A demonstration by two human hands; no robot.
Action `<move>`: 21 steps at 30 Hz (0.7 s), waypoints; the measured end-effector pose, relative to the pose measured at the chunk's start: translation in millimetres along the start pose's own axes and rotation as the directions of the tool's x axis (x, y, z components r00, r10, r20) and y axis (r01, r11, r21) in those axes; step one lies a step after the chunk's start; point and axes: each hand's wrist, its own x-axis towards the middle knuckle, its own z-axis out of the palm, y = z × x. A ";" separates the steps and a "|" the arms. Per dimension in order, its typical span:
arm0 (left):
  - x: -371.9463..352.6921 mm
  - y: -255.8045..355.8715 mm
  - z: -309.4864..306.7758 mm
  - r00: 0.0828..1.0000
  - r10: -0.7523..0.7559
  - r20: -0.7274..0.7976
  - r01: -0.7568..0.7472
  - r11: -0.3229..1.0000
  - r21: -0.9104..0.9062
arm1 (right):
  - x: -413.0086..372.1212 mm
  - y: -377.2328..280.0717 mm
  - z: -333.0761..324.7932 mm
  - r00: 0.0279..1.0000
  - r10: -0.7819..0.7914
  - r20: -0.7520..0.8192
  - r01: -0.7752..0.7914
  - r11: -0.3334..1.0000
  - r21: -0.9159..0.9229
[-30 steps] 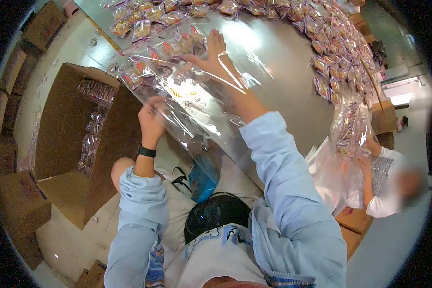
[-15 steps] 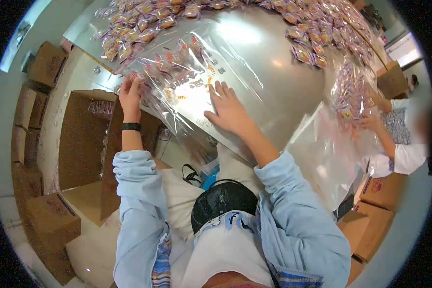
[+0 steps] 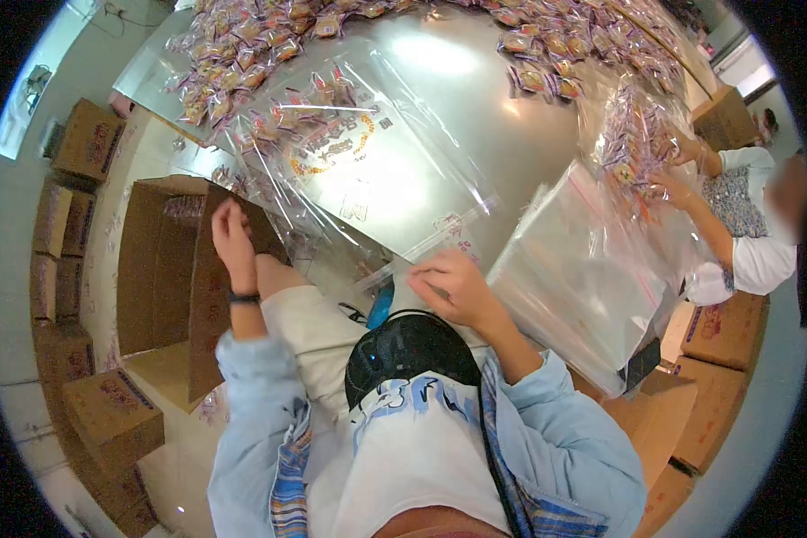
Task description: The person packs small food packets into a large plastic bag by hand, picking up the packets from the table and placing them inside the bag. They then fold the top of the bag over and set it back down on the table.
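A large clear plastic bag (image 3: 368, 170) with printed lettering lies on the shiny metal table (image 3: 529, 134), with several wrapped snacks inside at its far end. My right hand (image 3: 453, 287) pinches the bag's near edge by the zip strip. My left hand (image 3: 231, 240) is raised at the bag's left side, next to crinkled plastic over the table's edge; whether it grips the plastic I cannot tell. Many small wrapped snacks (image 3: 242, 45) are heaped along the table's far side.
An open brown carton (image 3: 166, 269) holding packets stands on the floor at left, with closed cartons (image 3: 108, 417) stacked around it. A stack of clear bags (image 3: 583, 278) lies at right. A co-worker (image 3: 735, 233) at right holds a filled bag (image 3: 637, 143).
My right hand slid back from the middle of the bag to its near edge. My left hand dropped from the bag's far-left corner toward me. The bag now lies flatter.
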 end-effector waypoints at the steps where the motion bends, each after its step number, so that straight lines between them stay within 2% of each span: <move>1: -38.4 2.9 -7.8 0.996 0.093 0.008 -0.093 0.996 -0.001 | -6.3 -4.5 -0.4 0.998 0.041 0.051 -0.045 0.994 0.098; 2: -86.8 30.1 -8.9 0.986 0.155 0.064 -0.160 0.984 0.083 | -11.2 -9.4 0.8 0.992 0.074 0.103 -0.093 0.977 0.192; 3: -125.2 44.5 -10.0 0.944 0.277 0.178 -0.310 0.931 0.194 | -15.8 -16.1 5.0 0.982 0.103 0.161 -0.146 0.947 0.285; 4: -174.3 68.6 -4.7 0.965 0.003 0.262 -0.054 0.981 0.188 | -18.4 -25.3 13.3 0.970 0.067 0.233 -0.138 0.943 0.304; 5: -210.5 69.0 3.3 0.905 0.044 0.423 -0.094 0.991 0.096 | -18.4 -34.4 24.2 0.952 0.026 0.304 -0.127 0.939 0.320; 6: -234.2 101.3 17.9 0.821 0.083 0.566 -0.156 0.984 0.082 | -19.2 -43.4 34.8 0.928 -0.018 0.372 -0.116 0.935 0.335; 7: -254.4 104.2 22.5 0.792 0.155 0.590 -0.259 0.961 0.095 | -26.2 -42.8 53.7 0.925 -0.102 0.367 -0.041 0.931 0.363; 8: -263.2 104.8 23.6 0.753 0.243 0.611 -0.376 0.922 0.097 | -28.7 -43.0 58.3 0.907 -0.120 0.403 -0.002 0.957 0.291; 10: -258.3 107.1 15.0 0.754 0.322 0.572 -0.454 0.886 0.100 | -17.3 -47.4 58.0 0.877 -0.154 0.456 0.100 0.985 0.142; 11: -259.1 109.2 8.5 0.754 0.343 0.560 -0.478 0.871 0.110 | -15.1 -58.4 54.8 0.892 -0.072 0.447 0.008 0.990 0.143; 14: -269.5 121.7 -0.9 0.752 0.170 0.637 -0.256 0.966 0.045 | -28.9 -56.7 66.0 0.855 -0.016 0.519 -0.073 0.986 0.151; 15: -271.9 127.6 -6.1 0.746 0.117 0.655 -0.228 0.970 0.087 | -30.7 -53.3 72.5 0.833 -0.053 0.551 -0.048 0.985 0.167; 18: -283.8 117.8 -23.6 0.764 -0.144 0.628 -0.052 0.958 0.283 | -32.7 -56.1 81.7 0.753 -0.088 0.652 0.073 0.996 0.049; 19: -285.2 116.0 -28.4 0.764 -0.193 0.616 -0.029 0.943 0.332 | -32.2 -67.0 74.7 0.770 -0.044 0.636 0.019 0.999 0.046; 20: -286.5 112.5 -32.7 0.776 -0.006 0.631 -0.225 0.932 0.285 | -33.5 -71.5 75.7 0.790 -0.082 0.608 0.061 0.997 0.054; 21: -287.5 110.9 -34.5 0.748 0.180 0.638 -0.414 0.879 0.236 | -35.9 -74.9 76.8 0.806 -0.119 0.579 0.104 0.993 0.059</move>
